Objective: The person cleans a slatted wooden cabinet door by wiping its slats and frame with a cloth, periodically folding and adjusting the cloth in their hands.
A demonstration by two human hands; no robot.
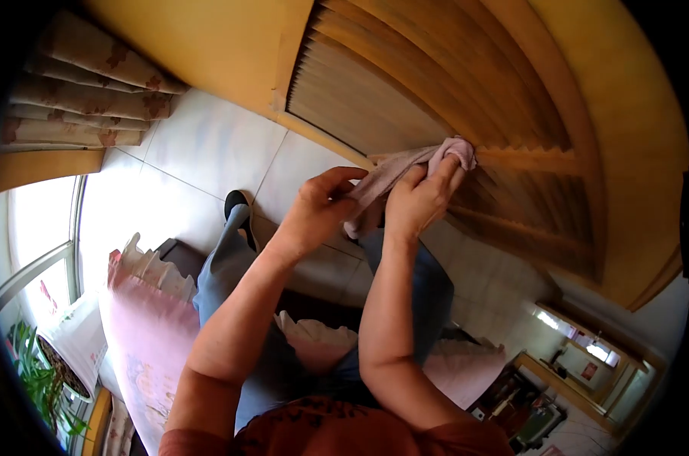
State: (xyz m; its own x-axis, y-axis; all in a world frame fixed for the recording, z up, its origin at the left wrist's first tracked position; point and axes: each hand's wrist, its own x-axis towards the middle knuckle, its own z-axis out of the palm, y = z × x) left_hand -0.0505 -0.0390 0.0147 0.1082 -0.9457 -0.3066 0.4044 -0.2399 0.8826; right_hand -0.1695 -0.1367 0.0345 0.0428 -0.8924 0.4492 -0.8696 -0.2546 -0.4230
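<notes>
Right hand [420, 199] grips a bunched pale-pink fabric cloth [390, 171] against a slatted brown wooden door [443, 68]; left hand [318, 204] pinches its trailing end. White tiled floor [207, 144] left.

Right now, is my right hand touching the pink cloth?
Touching. The head view shows it plainly: your right hand presses its fingers into the bunched end of the pink cloth.
</notes>
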